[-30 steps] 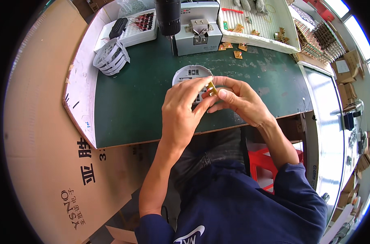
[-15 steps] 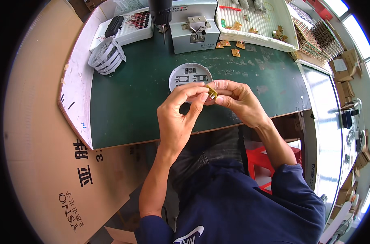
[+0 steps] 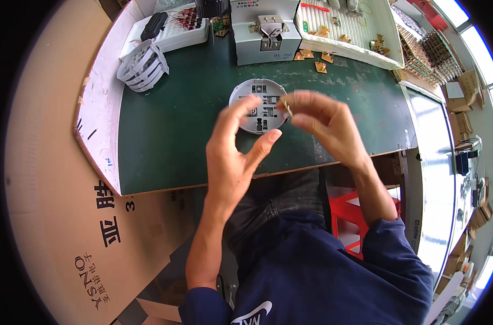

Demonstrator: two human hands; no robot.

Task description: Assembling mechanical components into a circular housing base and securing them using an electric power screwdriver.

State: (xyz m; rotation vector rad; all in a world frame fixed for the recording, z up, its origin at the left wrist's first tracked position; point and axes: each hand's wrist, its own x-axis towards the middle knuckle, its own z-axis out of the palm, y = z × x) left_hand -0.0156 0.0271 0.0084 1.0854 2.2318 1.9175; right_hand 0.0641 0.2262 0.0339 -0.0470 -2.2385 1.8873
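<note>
Between the thumb and fingers of my right hand (image 3: 333, 124) is a small yellowish circuit board (image 3: 287, 107), seen nearly edge-on and slightly blurred. It hovers over the right rim of a round grey plastic housing (image 3: 240, 89) lying on the green table. Slots and raised frames show inside that housing. My left hand (image 3: 228, 149) is over the housing's left and near side, thumb and fingers spread apart, with nothing in it. Its fingertips, smeared by motion, cover part of the housing.
A grey box-shaped machine (image 3: 265, 51) stands behind the housing. Several small boards (image 3: 320, 67) lie beside a white foam tray (image 3: 360, 57). At the left are stacked grey-white plastic rings (image 3: 143, 73) and a white tray (image 3: 173, 47) with red wires. A dark screwdriver tool (image 3: 211, 7) hangs above.
My left hand has let go of the circuit board and opened. My right hand has moved slightly right and away from it, keeping the board. The view has shifted a little.
</note>
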